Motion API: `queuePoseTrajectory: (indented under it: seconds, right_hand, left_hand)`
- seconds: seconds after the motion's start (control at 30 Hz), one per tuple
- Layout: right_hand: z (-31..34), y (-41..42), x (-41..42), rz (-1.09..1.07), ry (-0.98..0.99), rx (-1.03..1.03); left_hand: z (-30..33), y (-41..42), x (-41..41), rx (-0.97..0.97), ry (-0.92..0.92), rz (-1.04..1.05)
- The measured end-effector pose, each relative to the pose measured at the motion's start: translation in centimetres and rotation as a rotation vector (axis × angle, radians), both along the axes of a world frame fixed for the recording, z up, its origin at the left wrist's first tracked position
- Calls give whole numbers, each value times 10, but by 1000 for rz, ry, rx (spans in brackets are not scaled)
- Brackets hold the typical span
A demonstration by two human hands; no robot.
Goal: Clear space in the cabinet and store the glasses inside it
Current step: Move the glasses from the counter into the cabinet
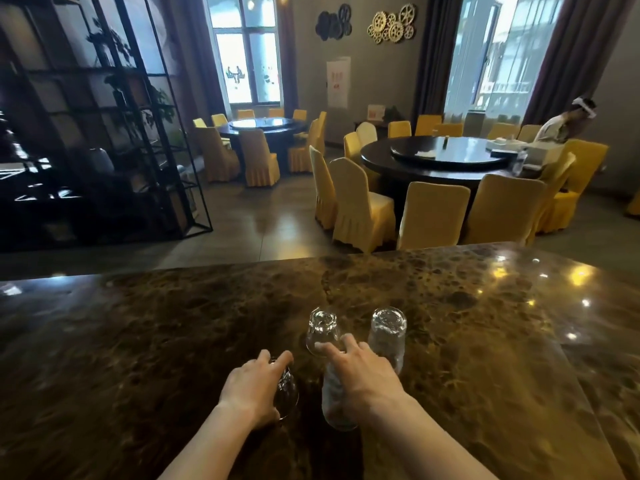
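Your two hands reach out over a dark, glossy marble counter point(450, 306), where four clear glasses stand upside down in a loose cluster near its front edge. Your left hand point(251, 386) is laid over the near-left short glass point(287, 393), palm against its side, index finger stretched across the top and thumb low on the near side; the fingers are a little spread, and you cannot tell how firmly they close on it. Your right hand point(363, 370) lies over the near tall glass point(334, 400), which shows beneath and to the left of the palm; its fingers point(327, 349) are spread, the index tip touching the lower rim of the far short glass point(322, 332). The far tall glass point(387, 336) stands just beside the right hand's outer fingers, whether touching them you cannot tell. Beyond the counter lies a dining room with round dark tables point(446, 157) ringed by yellow-covered chairs point(362, 206). A black open shelf point(104, 116) stands at the left. A person point(562, 124) sits at the far right table.
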State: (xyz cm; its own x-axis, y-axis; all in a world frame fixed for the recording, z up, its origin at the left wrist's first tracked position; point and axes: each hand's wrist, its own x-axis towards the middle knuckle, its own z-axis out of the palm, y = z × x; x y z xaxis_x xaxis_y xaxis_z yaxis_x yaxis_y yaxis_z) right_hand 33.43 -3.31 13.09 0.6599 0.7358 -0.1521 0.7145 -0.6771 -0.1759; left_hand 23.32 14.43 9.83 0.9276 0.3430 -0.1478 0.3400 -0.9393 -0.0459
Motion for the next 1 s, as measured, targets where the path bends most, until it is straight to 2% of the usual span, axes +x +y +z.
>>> queuePoseTrajectory:
  seconds: [0.1, 0.17, 0.27, 0.4, 0.5, 0.67, 0.8, 0.9, 1.0]
  right_hand:
    - [-2, 4, 2, 18, -10, -24]
    - [-1, 6, 2, 17, -15, -30]
    - [1, 7, 2, 12, -14, -40]
    - [3, 7, -2, -9, -25, -60]
    - [6, 10, -5, -21, -43, -84]
    - [12, 12, -9, -35, -84, -91]
    - [18, 5, -7, -54, -178, -92]
    - [19, -5, -7, -117, -197, 41]
    - [15, -18, -8, -248, -100, 294]
  left_hand:
    - [2, -1, -4, 24, -59, 23]
    - [6, -1, -14, -57, -156, 78]
    - [9, 6, -32, -320, -355, 230]
    - [6, 17, -52, -779, -639, 434]
    - [0, 17, -59, -969, -779, 436]
    - [-18, 6, -58, -1022, -870, 397]
    - [-38, 4, -57, -1050, -863, 422]
    - [-51, 3, -58, -1005, -851, 454]
    - [-62, 0, -60, -947, -832, 471]
